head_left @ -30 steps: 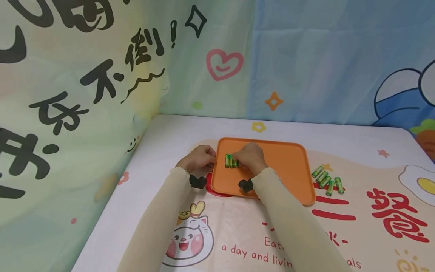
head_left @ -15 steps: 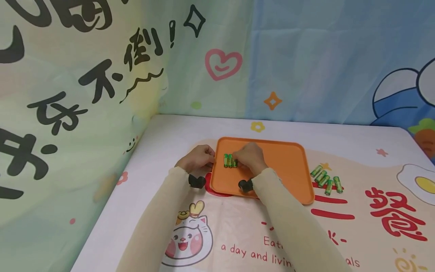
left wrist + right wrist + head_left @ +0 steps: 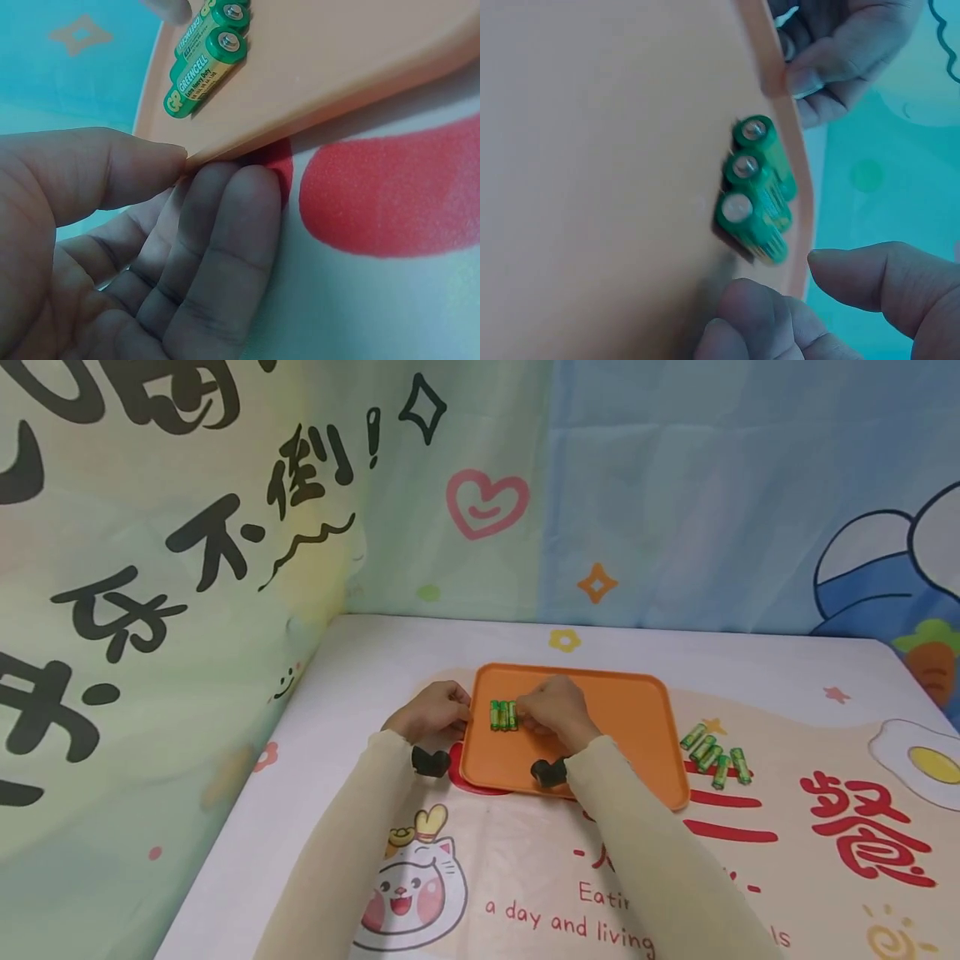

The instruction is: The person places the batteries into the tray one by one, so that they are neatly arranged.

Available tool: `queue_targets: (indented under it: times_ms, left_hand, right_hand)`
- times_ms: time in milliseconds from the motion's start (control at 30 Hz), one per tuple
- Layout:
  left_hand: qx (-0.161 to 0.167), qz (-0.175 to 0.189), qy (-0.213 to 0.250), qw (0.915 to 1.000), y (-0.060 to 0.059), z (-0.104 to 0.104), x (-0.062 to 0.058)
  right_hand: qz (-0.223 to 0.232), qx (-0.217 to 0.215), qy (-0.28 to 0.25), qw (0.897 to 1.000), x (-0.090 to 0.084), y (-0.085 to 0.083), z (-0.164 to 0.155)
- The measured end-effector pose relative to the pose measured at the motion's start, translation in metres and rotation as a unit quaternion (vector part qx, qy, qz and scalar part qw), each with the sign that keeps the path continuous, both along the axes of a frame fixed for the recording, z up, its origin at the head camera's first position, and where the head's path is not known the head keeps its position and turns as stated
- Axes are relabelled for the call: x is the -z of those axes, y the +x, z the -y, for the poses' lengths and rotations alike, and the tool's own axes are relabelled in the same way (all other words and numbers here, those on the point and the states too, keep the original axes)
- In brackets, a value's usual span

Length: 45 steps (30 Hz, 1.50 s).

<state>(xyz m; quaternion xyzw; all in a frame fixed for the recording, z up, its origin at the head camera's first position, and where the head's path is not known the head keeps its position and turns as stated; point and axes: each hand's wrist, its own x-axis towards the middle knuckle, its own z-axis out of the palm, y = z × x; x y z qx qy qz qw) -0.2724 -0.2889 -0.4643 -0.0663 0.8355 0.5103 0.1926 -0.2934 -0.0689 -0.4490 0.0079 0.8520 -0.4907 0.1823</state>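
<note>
Three green-and-gold batteries point(image 3: 503, 715) lie side by side near the left end of an orange tray point(image 3: 622, 727). My left hand point(image 3: 430, 712) pinches the tray's left rim, thumb on top and fingers underneath, as the left wrist view shows. Just right of the batteries is my right hand point(image 3: 558, 712); in the right wrist view its thumb point(image 3: 877, 281) and fingers point(image 3: 757, 315) are apart with nothing between them. That view also shows the batteries' ends point(image 3: 739, 208), two with a metal nub and the nearest one flat.
Several more green batteries point(image 3: 716, 755) lie loosely grouped on the printed tablecloth point(image 3: 525, 852), right of the tray. A patterned cloth backdrop point(image 3: 637, 485) rises behind the table and another along its left side.
My right hand has drawn slightly right, off the row, and the third battery now shows whole. My left hand stays at the tray rim. The head view has shifted a little.
</note>
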Motion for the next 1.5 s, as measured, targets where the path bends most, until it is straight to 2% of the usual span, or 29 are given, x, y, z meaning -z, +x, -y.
queue_targets:
  times_ms: [133,200,400,600,867,1000,1133,1500]
  left_hand:
    - [0.021,-0.001,-0.001,0.9998,-0.002,0.001,-0.001]
    - [0.019,0.000,-0.002,0.9998,0.000,0.009,-0.001]
    - [-0.029,0.005,-0.028,0.9992,0.025,0.057,-0.002]
    - [-0.031,0.004,-0.033,0.9990,0.037,0.081,-0.006]
    - [-0.023,0.002,-0.032,0.9992,0.042,0.092,-0.009]
    - [-0.037,-0.001,-0.030,0.9989,0.050,0.099,-0.010]
    - [-0.050,0.001,-0.036,0.9981,0.057,0.103,-0.011]
    - [-0.087,0.010,-0.030,0.9957,0.070,0.111,-0.009]
  right_hand:
    - [-0.003,0.023,-0.009,1.000,-0.002,0.004,-0.014]
    - [-0.005,0.024,-0.012,1.000,-0.001,0.005,-0.016]
    - [-0.009,-0.013,-0.047,0.999,-0.003,0.004,-0.004]
    - [-0.032,0.010,-0.011,0.999,-0.006,-0.001,-0.040]
    - [0.000,0.055,0.049,0.997,-0.009,-0.006,-0.114]
    - [0.012,0.055,0.089,0.994,-0.008,-0.011,-0.131]
    - [0.028,0.053,0.122,0.991,-0.004,-0.017,-0.138]
    - [0.020,-0.004,0.145,0.989,0.004,-0.032,-0.130]
